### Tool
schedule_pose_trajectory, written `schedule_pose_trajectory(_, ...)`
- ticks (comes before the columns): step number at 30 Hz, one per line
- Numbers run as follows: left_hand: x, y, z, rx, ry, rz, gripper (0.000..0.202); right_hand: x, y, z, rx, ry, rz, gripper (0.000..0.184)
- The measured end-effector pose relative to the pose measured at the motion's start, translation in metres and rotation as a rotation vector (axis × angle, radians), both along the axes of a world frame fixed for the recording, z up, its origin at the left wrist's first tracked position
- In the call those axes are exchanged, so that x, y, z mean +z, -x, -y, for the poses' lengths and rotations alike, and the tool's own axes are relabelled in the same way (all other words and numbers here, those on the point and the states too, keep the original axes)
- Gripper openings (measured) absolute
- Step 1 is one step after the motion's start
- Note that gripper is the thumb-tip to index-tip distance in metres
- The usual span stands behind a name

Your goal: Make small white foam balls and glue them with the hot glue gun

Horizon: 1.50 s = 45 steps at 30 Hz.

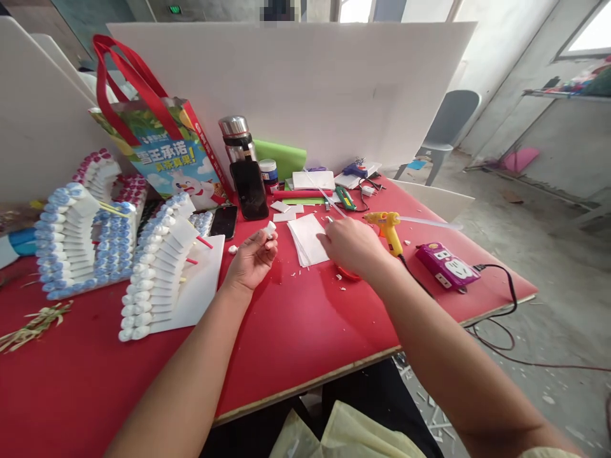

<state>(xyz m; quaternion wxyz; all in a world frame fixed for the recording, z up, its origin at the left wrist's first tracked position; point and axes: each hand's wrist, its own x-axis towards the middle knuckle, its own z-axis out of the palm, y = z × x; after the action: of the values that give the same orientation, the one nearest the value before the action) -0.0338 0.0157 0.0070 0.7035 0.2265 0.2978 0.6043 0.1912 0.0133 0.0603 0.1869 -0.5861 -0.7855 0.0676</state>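
My left hand (254,256) pinches a small white piece (270,228) between thumb and fingertips, above the red table. Another small white piece (233,250) lies just left of that hand. My right hand (356,247) is closed, back upward, over the right edge of a stack of white paper (308,240). Whatever its fingers hold is hidden. A red round dish (347,275) shows partly beneath the right hand. Right of it a yellow hot glue gun (384,224) rests with a clear glue stick (429,222) in its back end.
White fan-shaped pieces (157,273) and blue-and-white ones (79,242) stand on the left. Behind are a shopping bag (176,159), a thermos (236,137) and a phone (249,189). A purple power strip (446,266) with a trailing cable sits near the right edge.
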Motion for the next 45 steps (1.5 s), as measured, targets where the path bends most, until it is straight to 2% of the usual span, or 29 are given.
schedule_pose_trajectory(3,-0.002,0.001,0.000,0.007,-0.001,-0.029,0.012,-0.012,-0.051,0.018,-0.122,0.021,-0.027,0.053)
schedule_pose_trajectory(6,-0.004,-0.001,0.000,-0.015,-0.063,-0.098,0.018,-0.032,-0.106,0.026,-0.286,-0.068,-0.073,0.058)
schedule_pose_trajectory(8,-0.005,-0.004,0.000,-0.031,-0.103,-0.147,0.024,-0.043,-0.129,0.022,-0.303,-0.124,-0.144,0.052)
schedule_pose_trajectory(10,-0.006,-0.006,0.001,-0.032,-0.113,-0.190,0.027,-0.051,-0.138,0.012,-0.354,-0.119,-0.149,0.049)
schedule_pose_trajectory(13,-0.006,-0.007,0.002,-0.042,-0.118,-0.232,0.028,-0.061,-0.133,-0.009,-0.419,-0.055,-0.167,0.044)
schedule_pose_trajectory(18,-0.008,-0.008,0.003,-0.067,-0.132,-0.252,0.029,-0.074,-0.125,-0.029,-0.511,0.043,-0.490,0.032)
schedule_pose_trajectory(20,-0.008,-0.008,0.002,-0.061,-0.123,-0.258,0.029,-0.068,-0.121,-0.027,-0.521,0.057,-0.560,0.024)
schedule_pose_trajectory(22,-0.008,-0.009,0.002,-0.041,-0.118,-0.270,0.030,-0.052,-0.112,-0.022,-0.492,0.060,-0.672,0.018)
schedule_pose_trajectory(24,-0.008,-0.008,0.000,0.002,-0.122,-0.289,0.031,-0.030,-0.095,-0.016,-0.369,0.079,-0.984,0.018)
schedule_pose_trajectory(25,-0.008,-0.008,0.000,0.028,-0.126,-0.301,0.032,-0.019,-0.085,-0.013,-0.300,0.096,-1.068,0.019)
schedule_pose_trajectory(27,-0.009,-0.006,-0.002,0.072,-0.132,-0.326,0.033,-0.001,-0.062,-0.012,-0.121,0.143,-1.173,0.022)
schedule_pose_trajectory(29,-0.009,-0.004,-0.003,0.098,-0.133,-0.347,0.034,0.006,-0.038,-0.014,0.053,0.224,-1.201,0.026)
schedule_pose_trajectory(31,-0.010,-0.003,-0.004,0.117,-0.133,-0.365,0.035,0.001,-0.018,-0.017,0.187,0.311,-1.232,0.031)
schedule_pose_trajectory(33,-0.010,-0.003,-0.004,0.141,-0.129,-0.381,0.036,-0.012,-0.002,-0.020,0.271,0.352,-1.281,0.033)
schedule_pose_trajectory(36,-0.011,-0.004,-0.004,0.175,-0.122,-0.411,0.036,-0.033,0.007,-0.018,0.305,0.381,-1.356,0.029)
schedule_pose_trajectory(38,-0.012,-0.005,-0.004,0.193,-0.128,-0.435,0.035,-0.042,0.006,-0.016,0.289,0.394,-1.331,0.028)
schedule_pose_trajectory(42,-0.013,-0.006,-0.006,0.206,-0.144,-0.466,0.035,-0.045,0.000,-0.014,0.263,0.399,-1.170,0.038)
schedule_pose_trajectory(45,-0.013,-0.006,-0.006,0.205,-0.137,-0.483,0.035,-0.043,-0.002,-0.015,0.297,0.375,-1.052,0.045)
